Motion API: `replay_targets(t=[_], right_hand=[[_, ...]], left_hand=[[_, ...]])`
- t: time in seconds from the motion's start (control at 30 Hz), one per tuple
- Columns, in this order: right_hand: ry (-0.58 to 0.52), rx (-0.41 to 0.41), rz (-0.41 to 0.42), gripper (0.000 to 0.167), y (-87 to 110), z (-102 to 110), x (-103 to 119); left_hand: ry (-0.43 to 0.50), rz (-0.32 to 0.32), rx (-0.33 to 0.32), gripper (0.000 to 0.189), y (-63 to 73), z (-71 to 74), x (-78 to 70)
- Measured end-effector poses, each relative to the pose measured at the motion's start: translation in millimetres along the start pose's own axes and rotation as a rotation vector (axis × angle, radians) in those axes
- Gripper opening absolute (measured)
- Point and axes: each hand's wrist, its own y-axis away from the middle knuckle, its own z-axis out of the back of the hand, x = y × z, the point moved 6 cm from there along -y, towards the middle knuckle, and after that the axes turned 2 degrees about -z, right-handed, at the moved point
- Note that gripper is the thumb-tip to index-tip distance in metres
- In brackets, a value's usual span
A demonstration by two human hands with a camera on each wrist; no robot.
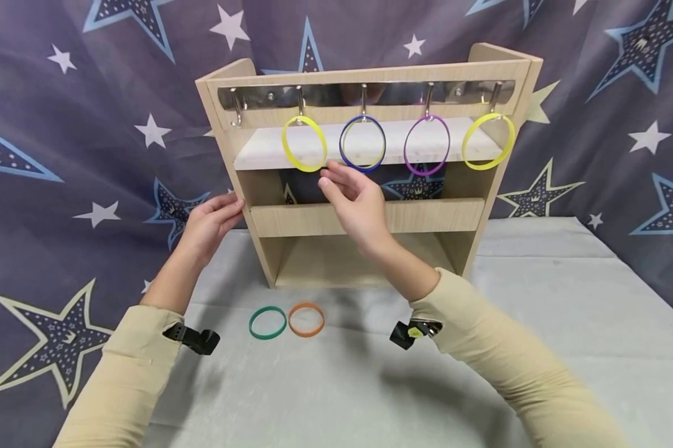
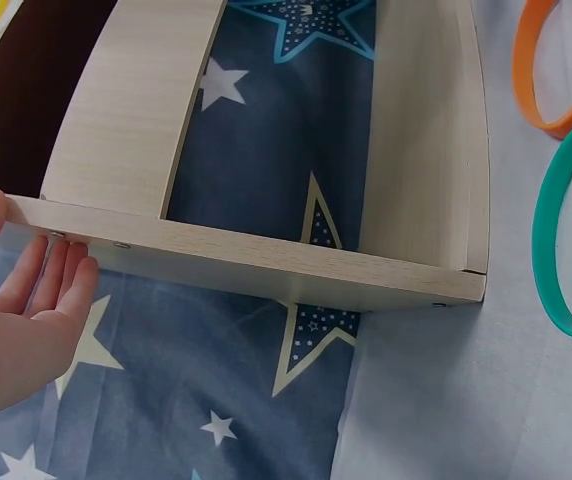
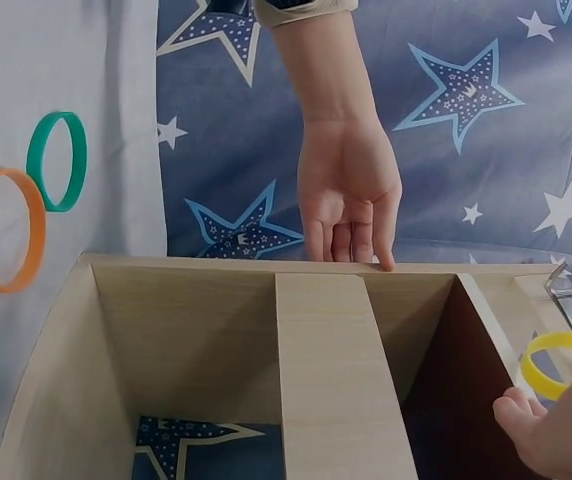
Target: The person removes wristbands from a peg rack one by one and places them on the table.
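Note:
A wooden rack (image 1: 370, 218) stands upright with a metal hook strip (image 1: 325, 96) across its top. From its hooks hang a left yellow ring (image 1: 287, 146), a blue ring (image 1: 342, 149), a purple ring (image 1: 406, 152) and a right yellow ring (image 1: 484, 165); the leftmost hook is bare. My right hand (image 1: 359, 208) is just below the gap between the left yellow and blue rings, fingers loosely bent, fingertips close to the yellow ring's lower edge. Contact there is unclear. My left hand (image 1: 206, 227) touches the rack's left side panel (image 2: 266, 255) with its fingertips.
On the grey cloth (image 1: 314, 386) in front of the rack lie a green ring (image 1: 251, 326) and an orange ring (image 1: 306, 335), side by side. A star-patterned curtain (image 1: 34, 236) hangs behind and to the sides. The rack has a white upper shelf (image 1: 264, 149).

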Motion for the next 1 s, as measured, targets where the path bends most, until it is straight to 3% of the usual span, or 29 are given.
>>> replay_targets(t=[0.3,0.5,0.8,1.0], right_hand=[[-0.025,0.029,-0.012,0.042,1.1,-3.9,-7.6],[-0.168,0.073,-0.089,0.046,-1.4,-12.3,-6.9],[-0.393,0.004,-0.214,0.035,-9.1,-24.6,-3.4],[-0.545,-0.076,-0.291,0.031,-16.1,-29.4,-5.9]], left_hand=[[0.004,0.003,0.002,0.068,-1.2,-0.5,5.3],[0.038,-0.017,-0.002,0.068,-2.9,0.0,1.8],[0.053,-0.028,-0.004,0.061,-3.9,0.5,0.5],[0.047,-0.022,-0.004,0.067,-3.4,0.1,1.6]])
